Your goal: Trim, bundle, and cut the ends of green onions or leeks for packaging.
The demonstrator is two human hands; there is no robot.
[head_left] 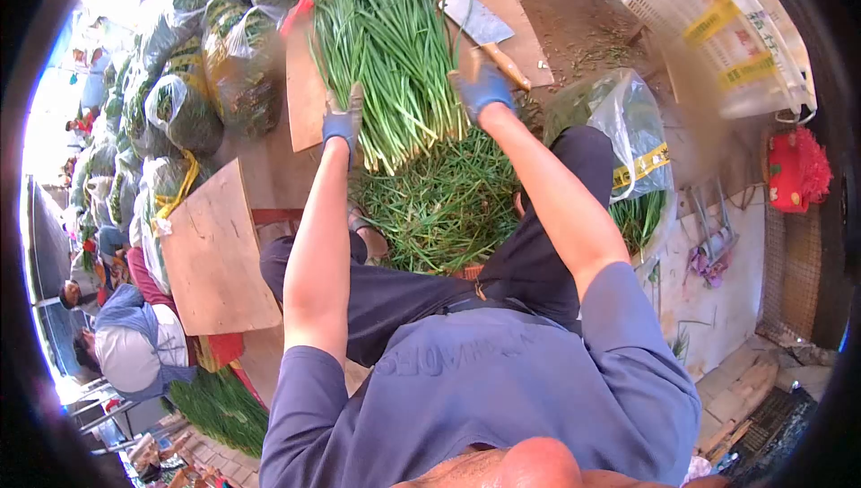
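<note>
With both hands flanking the long, thin green stalks with pale ends (395, 66), step looks like edge-squaring.
Stalks lie on the flat tan wooden board (303, 111), far centre. Left hand in blue-grey glove (342, 123): fingers extended at left edge. Right hand, same glove (486, 89): spread, blurred, by the wooden-handled steel cleaver (480, 19). Squaring calls for even palm pressure, clear of blade.
</note>
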